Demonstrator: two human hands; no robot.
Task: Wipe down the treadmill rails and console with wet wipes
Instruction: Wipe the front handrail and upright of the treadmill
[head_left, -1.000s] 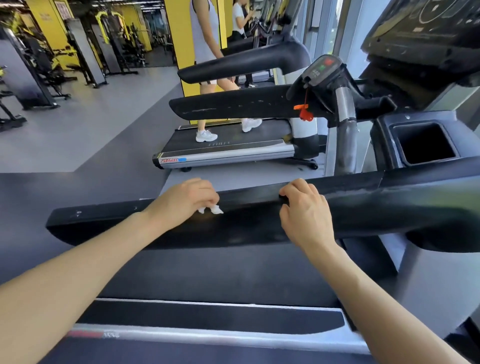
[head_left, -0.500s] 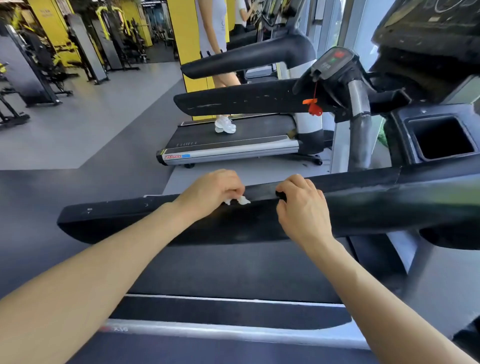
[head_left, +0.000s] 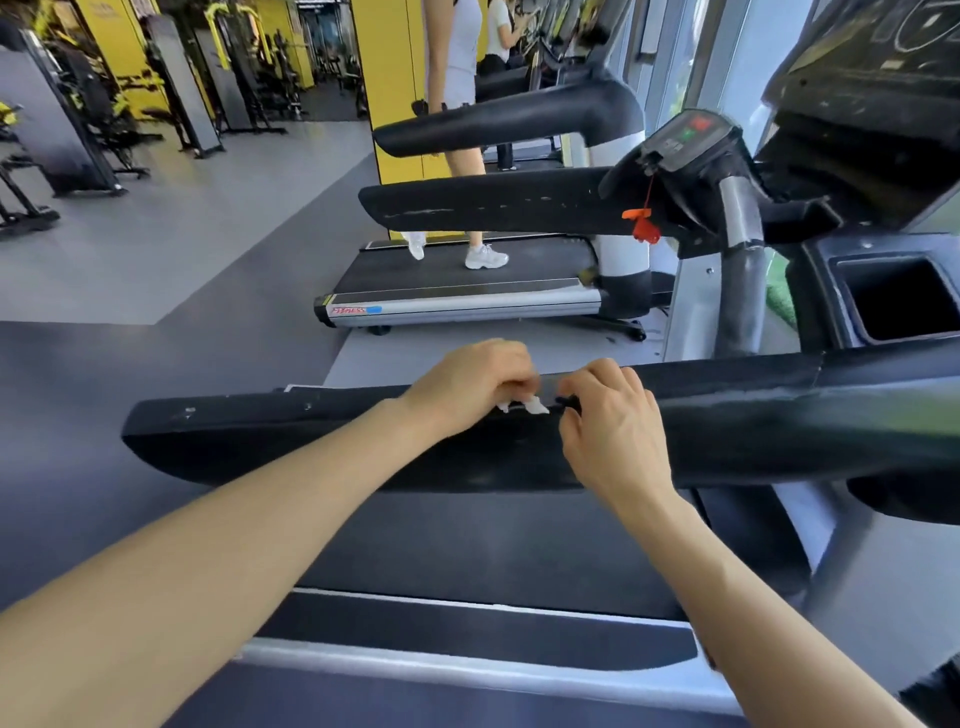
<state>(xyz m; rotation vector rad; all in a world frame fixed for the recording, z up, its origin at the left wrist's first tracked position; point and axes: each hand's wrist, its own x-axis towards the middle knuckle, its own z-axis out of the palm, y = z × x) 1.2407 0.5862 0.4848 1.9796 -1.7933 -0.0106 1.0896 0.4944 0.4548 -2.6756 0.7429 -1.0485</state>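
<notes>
Gym machines are standing behind the black rail (head_left: 291, 431). A wet wipe (head_left: 530, 404) is being pinched by the left hand (head_left: 467, 384), and the rail gripped by the right hand (head_left: 608, 421); the small wipe could be dropped.

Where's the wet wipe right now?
In the head view, the wet wipe sits near the middle of the frame on top of the black treadmill rail, held under the left hand, with the right hand gripping the rail just beside it.
</notes>
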